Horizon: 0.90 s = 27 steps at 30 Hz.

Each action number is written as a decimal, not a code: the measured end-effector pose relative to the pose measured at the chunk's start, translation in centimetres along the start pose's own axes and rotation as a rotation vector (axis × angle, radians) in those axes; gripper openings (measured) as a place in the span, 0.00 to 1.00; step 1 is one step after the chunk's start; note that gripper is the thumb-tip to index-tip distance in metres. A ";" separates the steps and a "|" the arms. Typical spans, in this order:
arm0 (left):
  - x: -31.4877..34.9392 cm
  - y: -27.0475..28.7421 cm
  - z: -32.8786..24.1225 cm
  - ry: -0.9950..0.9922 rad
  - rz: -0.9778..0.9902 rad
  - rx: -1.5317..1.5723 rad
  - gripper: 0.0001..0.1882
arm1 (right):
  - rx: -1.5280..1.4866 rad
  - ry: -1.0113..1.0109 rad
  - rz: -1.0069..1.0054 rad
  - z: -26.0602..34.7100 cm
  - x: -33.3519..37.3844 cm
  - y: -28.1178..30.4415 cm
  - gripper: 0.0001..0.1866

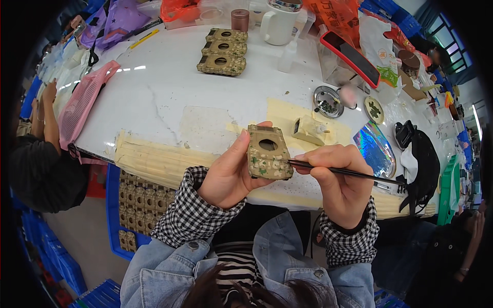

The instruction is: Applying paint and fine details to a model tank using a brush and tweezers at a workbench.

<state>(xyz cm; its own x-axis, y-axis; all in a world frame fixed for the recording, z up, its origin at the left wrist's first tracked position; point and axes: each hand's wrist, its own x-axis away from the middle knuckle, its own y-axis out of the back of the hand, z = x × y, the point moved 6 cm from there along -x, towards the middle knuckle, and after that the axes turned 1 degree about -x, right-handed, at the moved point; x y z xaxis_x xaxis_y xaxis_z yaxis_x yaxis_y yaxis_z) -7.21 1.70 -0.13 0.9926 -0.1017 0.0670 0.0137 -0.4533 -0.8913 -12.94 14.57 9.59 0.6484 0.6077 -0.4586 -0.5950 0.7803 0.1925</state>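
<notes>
My left hand [224, 179] is closed around a camouflage toy tank hull [268, 163], tan with green and brown patches and a round hole in its top. In my right hand [345, 177] is a pair of slim black tweezers [354, 171], pinched between thumb and fingers. Their tip meets the right edge of the hull, or comes very close to it; what it grips, if anything, is too small to tell. Just beyond, a beige block with a white nozzle [311, 129] rests on masking tape. A metal dish [328, 101] holds small dark green bits.
Three similar hulls [223, 51] stand farther back, near a white mug [280, 24]. On the right are a pale dish of green pieces [374, 110], a red-cased phone [351, 57] and a black bag [424, 169]. Below the table's left edge, a blue tray [112, 205] holds several hulls.
</notes>
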 end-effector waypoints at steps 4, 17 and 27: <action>0.1 0.0 0.0 0.002 -0.009 -0.009 0.28 | 0.014 0.017 0.003 0.1 -0.1 0.0 0.06; 0.1 -0.2 -0.1 0.015 0.002 -0.028 0.28 | 0.004 0.010 -0.012 0.0 0.2 0.1 0.06; 0.0 0.0 -0.1 0.017 0.011 -0.029 0.28 | -0.005 0.037 -0.005 0.0 0.2 0.1 0.08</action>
<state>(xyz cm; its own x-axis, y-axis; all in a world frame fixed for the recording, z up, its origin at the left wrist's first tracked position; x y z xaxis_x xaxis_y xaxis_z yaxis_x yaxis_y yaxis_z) -7.19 1.65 -0.04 0.9904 -0.1215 0.0654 -0.0006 -0.4777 -0.8785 -12.88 14.75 9.52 0.6333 0.5977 -0.4917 -0.5941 0.7826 0.1860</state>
